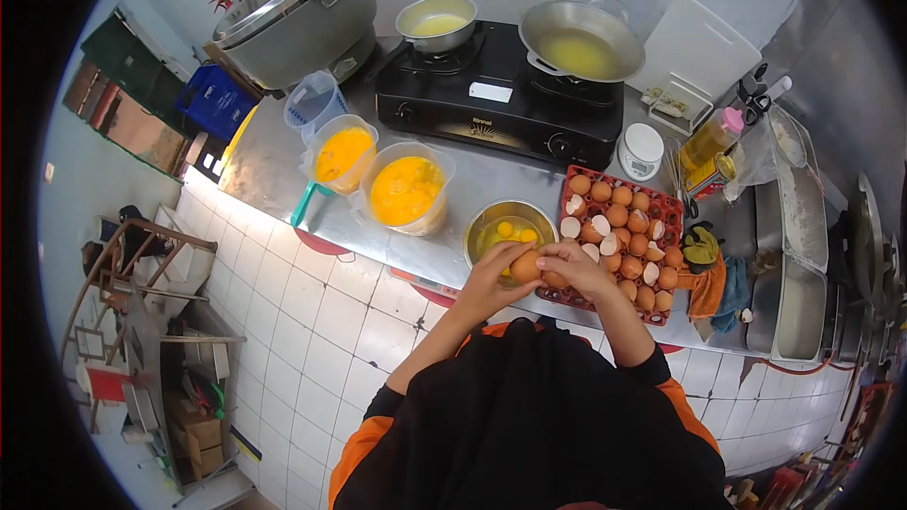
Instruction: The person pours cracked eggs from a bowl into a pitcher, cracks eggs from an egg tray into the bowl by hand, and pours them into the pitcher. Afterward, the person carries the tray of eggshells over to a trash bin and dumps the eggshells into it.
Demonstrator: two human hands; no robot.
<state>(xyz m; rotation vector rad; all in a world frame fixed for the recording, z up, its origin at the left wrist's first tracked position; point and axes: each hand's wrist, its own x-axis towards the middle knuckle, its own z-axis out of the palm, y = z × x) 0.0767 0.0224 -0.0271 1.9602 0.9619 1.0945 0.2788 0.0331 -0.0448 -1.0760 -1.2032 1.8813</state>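
Over the near edge of a steel bowl (511, 211) with several yolks in clear egg white, my two hands come together. My left hand (492, 285) is closed around a brown egg (524, 266). The fingertips of my right hand (581, 272) press on that egg from the right. More brown shell shows under my right fingers; whether it is a second held egg I cannot tell. Just right of the bowl lies a red egg tray (673, 217) holding whole brown eggs (621, 195) and several broken shells (608, 244).
Two plastic jugs of beaten egg (406, 191) (342, 153) stand left of the bowl, near a green handle (303, 203). Behind is a black gas stove (444, 113) with two pans (436, 23) (581, 38). A white scale (641, 151), an oil bottle (710, 136) and cloths (709, 285) stand right.
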